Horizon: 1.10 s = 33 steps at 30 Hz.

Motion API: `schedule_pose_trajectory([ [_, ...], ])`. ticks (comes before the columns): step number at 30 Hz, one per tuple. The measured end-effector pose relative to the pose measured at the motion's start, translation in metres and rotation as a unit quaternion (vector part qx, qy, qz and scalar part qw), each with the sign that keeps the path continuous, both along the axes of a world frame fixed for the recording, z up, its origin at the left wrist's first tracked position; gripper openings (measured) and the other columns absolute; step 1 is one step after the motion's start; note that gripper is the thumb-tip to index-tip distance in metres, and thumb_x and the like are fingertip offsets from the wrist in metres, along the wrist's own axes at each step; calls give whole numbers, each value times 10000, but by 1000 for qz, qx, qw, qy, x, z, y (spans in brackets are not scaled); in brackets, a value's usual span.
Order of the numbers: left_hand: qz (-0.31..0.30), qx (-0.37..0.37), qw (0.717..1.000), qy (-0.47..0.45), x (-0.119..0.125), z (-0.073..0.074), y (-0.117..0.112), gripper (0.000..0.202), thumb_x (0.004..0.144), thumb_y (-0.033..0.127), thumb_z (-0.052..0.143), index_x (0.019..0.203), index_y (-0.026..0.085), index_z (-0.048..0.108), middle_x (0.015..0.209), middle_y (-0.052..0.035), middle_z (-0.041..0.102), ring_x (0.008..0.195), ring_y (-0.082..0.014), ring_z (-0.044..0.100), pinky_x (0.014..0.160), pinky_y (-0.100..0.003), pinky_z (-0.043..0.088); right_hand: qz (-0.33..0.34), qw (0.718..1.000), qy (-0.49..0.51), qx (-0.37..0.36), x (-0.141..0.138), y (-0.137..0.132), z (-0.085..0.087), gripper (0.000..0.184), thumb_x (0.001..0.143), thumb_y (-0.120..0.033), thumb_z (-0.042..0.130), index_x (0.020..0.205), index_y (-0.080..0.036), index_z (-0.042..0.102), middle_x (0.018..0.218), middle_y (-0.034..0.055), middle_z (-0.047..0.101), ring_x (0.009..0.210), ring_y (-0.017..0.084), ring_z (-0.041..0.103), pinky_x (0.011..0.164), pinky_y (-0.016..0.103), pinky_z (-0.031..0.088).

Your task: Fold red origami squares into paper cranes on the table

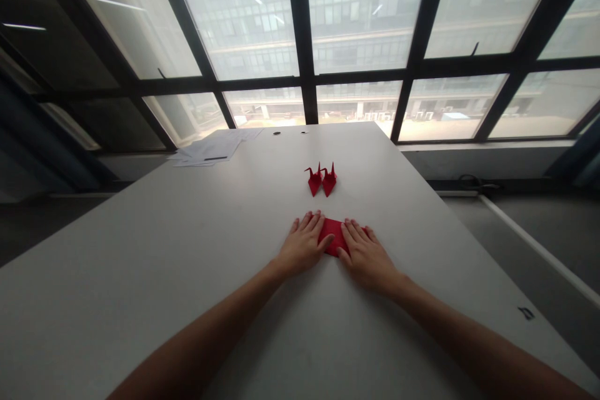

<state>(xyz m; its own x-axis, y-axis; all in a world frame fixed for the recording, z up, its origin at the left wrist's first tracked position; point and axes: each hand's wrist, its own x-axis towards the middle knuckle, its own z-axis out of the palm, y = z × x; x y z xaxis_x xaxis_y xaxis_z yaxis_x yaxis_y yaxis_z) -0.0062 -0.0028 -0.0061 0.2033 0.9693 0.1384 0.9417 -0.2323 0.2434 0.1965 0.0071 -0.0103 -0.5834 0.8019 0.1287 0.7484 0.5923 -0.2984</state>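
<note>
A red sheet of folded paper (334, 234) lies flat on the white table (187, 250), partly covered by both hands. My left hand (305, 242) rests flat on its left part, fingers stretched out and thumb reaching toward the paper's middle. On the right part, my right hand (364, 253) presses down with fingers extended, its thumb near the front edge. Just beyond the hands stand two red paper cranes, a left crane (314, 183) and a right crane (329, 184), side by side and close together. How the paper is folded under the palms is hidden.
Several white paper sheets (210, 149) lie at the table's far left, with a dark pen (215, 158) on them. Near the far edge is a dark round spot (277, 133). A small black item (526, 313) sits by the right edge. Windows rise behind the table.
</note>
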Motion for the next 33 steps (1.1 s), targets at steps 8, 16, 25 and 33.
schedule_pose_trajectory([
  [8,74,7,997,23,-11,1,2,587,1009,466,298,1486,131,366,1580,-190,273,1484,-339,209,1147,-643,143,1,1000,6,3,0,-2,0,751,959,-521,392,1527,-44,276,1595,183,226,1489,286,196,1205,491,136],
  [16,35,88,994,-55,-6,12,6,480,1003,431,359,1401,212,515,1479,-95,492,1419,-255,382,1191,-500,207,35,998,57,17,16,7,12,599,928,-531,521,1396,-159,529,1493,174,452,1411,296,382,1168,498,243],
  [25,-16,75,984,-161,0,21,1,479,992,508,348,953,276,764,1092,-38,748,1092,-249,660,1051,-401,424,80,991,57,91,23,10,29,294,911,-126,504,1099,-211,714,1179,71,708,1098,229,623,1008,364,422],
  [33,136,127,844,-503,-12,14,14,727,978,617,192,939,146,745,757,-98,755,764,-247,722,825,-410,520,45,989,59,124,19,28,37,416,906,-66,423,1182,-202,702,1244,81,687,1181,234,604,1023,374,439],
])
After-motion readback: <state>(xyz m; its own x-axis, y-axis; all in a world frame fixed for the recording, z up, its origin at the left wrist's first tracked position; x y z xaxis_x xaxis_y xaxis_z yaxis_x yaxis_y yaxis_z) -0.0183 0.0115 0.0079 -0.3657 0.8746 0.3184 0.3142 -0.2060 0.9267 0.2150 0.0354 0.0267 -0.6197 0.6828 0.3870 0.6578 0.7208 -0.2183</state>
